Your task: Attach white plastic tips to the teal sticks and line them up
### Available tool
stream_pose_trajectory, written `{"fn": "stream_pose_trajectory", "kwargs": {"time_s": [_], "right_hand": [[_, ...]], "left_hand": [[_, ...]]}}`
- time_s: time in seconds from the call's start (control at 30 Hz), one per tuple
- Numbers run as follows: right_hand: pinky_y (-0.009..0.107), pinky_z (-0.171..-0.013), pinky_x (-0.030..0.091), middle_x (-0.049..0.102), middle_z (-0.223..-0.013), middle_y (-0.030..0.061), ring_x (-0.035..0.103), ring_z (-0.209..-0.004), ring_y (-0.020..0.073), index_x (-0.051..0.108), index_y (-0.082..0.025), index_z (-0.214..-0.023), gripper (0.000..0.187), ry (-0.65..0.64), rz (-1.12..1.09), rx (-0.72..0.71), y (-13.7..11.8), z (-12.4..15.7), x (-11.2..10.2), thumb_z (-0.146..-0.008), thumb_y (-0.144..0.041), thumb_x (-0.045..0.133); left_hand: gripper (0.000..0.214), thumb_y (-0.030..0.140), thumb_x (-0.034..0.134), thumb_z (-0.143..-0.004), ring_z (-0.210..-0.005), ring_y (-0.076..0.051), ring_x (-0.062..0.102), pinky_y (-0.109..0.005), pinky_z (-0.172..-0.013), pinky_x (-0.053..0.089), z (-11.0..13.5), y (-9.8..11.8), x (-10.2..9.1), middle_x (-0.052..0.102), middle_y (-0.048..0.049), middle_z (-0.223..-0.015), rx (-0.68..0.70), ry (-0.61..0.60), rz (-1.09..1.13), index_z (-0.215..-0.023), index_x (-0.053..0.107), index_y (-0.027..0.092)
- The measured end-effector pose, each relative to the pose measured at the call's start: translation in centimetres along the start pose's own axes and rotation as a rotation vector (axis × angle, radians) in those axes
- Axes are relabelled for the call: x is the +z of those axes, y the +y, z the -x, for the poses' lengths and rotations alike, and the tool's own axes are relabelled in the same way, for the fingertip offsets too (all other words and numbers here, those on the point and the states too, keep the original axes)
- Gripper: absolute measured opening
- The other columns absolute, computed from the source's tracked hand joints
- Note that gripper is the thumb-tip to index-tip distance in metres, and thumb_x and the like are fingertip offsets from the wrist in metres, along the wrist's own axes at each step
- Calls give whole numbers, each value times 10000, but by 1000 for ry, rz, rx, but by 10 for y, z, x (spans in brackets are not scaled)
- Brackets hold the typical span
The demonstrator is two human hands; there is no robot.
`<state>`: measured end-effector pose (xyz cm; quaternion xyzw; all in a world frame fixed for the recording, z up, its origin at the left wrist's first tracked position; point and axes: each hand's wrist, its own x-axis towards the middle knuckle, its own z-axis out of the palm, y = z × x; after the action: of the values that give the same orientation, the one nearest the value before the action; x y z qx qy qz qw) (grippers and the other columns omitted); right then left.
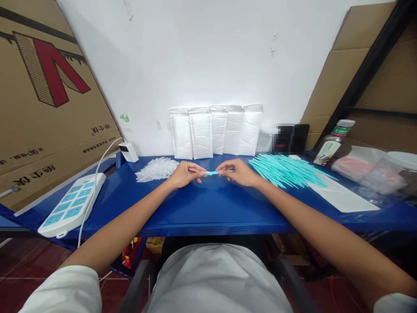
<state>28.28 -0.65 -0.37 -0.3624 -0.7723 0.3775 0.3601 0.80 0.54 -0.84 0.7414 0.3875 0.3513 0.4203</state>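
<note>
My left hand and my right hand meet over the middle of the blue table. Both pinch the ends of a thin turquoise stick held level between them. A heap of small clear plastic sleeves lies just left of my left hand. A big fan of turquoise sticks is spread to the right of my right hand.
White padded mailers lean on the back wall. A white power strip and charger sit at the left, beside a large cardboard box. At the right are a white sheet, a bottle and plastic containers.
</note>
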Motion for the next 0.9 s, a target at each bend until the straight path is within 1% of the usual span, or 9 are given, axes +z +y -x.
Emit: {"fn": "stream_pose_trajectory", "kwargs": {"time_s": [0.17,0.27,0.33,0.4,0.47,0.53,0.67,0.8,0.9], "right_hand": [[268,-552,492,732,-803,50,602,-603,140,796,-173,-1000,391,-10,-15,20,-1,2,3,-827,-523,772],[280,-561,495,746,-820,52,611,-609,149,799,-184,-1020,383,-29,-1,15,2,0,3,-845,-521,752],[299,-626,521,768,-859,62,649,-675,172,804,-188,-1011,345,-13,47,-28,5,-3,0,-859,-491,741],[318,-738,537,789,-925,70,689,-802,202,809,-192,-991,278,43,163,-96,10,-6,-5,-878,-432,725],[319,-787,521,799,-955,70,692,-856,210,810,-190,-971,229,117,308,-129,15,-8,-12,-896,-376,700],[308,-747,501,798,-913,61,675,-796,197,808,-185,-966,219,159,410,-111,22,-9,-19,-912,-351,674],[289,-726,482,792,-867,37,663,-754,180,806,-191,-938,194,143,473,-104,36,-11,-27,-930,-314,656],[286,-718,464,793,-873,36,671,-766,183,804,-196,-933,161,151,593,-59,49,-14,-25,-936,-266,659],[299,-747,461,800,-931,62,682,-832,211,807,-192,-933,156,188,741,-27,56,-17,-26,-938,-243,661]], "left_hand": [[447,477,901,-751,-684,-208,750,-319,-659,602,2,0,0,822,-139,-950,-23,-3,17,-1036,830,141],[449,494,882,-771,-700,-214,752,-321,-661,599,0,-3,0,822,-140,-950,-17,-9,4,-1045,826,142],[434,501,855,-798,-729,-222,756,-312,-660,588,-2,-5,0,821,-135,-942,3,8,-30,-1041,825,142],[408,493,826,-825,-754,-228,757,-312,-677,580,-6,-7,-2,819,-128,-930,38,54,-85,-1028,822,139],[360,471,797,-849,-784,-234,756,-319,-713,575,-8,-9,-6,819,-114,-918,83,124,-186,-1000,823,146],[292,442,761,-876,-836,-240,755,-325,-760,567,-8,-10,-12,820,-92,-919,130,176,-347,-957,827,169],[238,393,676,-935,-886,-234,748,-329,-823,545,-6,-12,-25,823,-56,-964,183,190,-618,-948,828,209],[245,375,636,-959,-918,-262,729,-348,-838,516,-7,-16,-40,813,-71,-971,174,237,-857,-970,825,219],[201,362,681,-926,-940,-279,713,-347,-832,496,-8,-19,-58,803,-87,-973,101,241,-995,-955,823,222]]}}
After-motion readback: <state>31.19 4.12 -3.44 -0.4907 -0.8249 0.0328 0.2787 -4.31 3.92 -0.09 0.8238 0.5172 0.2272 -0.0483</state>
